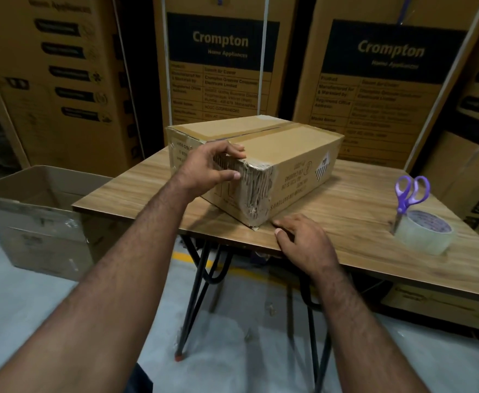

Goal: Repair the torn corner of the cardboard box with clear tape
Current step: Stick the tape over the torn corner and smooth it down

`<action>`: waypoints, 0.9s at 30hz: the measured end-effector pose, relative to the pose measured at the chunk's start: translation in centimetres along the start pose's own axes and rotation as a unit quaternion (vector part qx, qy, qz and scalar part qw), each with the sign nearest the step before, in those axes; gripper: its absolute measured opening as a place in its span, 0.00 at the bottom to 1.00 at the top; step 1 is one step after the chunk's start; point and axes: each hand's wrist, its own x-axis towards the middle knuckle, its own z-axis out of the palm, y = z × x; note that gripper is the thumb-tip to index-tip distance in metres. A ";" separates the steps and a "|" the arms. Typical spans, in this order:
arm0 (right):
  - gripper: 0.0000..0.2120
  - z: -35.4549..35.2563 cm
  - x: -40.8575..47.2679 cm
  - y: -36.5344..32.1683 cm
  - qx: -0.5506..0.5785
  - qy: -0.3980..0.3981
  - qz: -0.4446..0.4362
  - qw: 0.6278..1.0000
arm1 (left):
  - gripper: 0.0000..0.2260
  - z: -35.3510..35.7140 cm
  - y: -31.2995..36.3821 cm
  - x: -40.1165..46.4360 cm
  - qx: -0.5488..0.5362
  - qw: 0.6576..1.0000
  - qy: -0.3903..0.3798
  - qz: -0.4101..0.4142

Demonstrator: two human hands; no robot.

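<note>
- Two bare forearms reach forward from the bottom edge, over a grey floor with a yellow line.
- His right hand [303, 242] lies palm down on the wooden table [346, 199], fingers loosely spread and holding nothing, the fingertips just beside the box's lower near corner.
- His left hand [207, 165] cups the upper near edge of the cardboard box [289, 148], thumb against the torn end face, fingers curled over the top; it grips the box itself.
- That box sits on the table, turned at an angle, its near corner [256, 188] ragged with bared corrugation and a film of shiny tape over it.
- Off to the right, well apart from the box, a roll of clear tape [424, 232] lies flat, with purple-handled scissors [409, 194] standing in its core.
- An open carton [34, 205] stands on the floor at left; tall Crompton cartons [221, 52] line the back.
</note>
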 end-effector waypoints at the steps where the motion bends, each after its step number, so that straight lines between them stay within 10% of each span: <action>1: 0.18 0.1 0.1 0.0 -0.001 -0.001 -0.001 1.000 | 0.18 0.0 0.1 0.0 0.001 1.000 0.001 0.001; 21: 0.17 -0.4 -0.3 -0.4 0.012 0.009 0.007 1.000 | 0.18 0.0 -0.1 0.2 0.063 0.998 0.002 0.011; 27: 0.28 -1.3 -1.0 -1.0 0.181 0.112 0.070 0.975 | 0.19 1.6 1.6 -0.1 0.158 0.987 0.011 0.041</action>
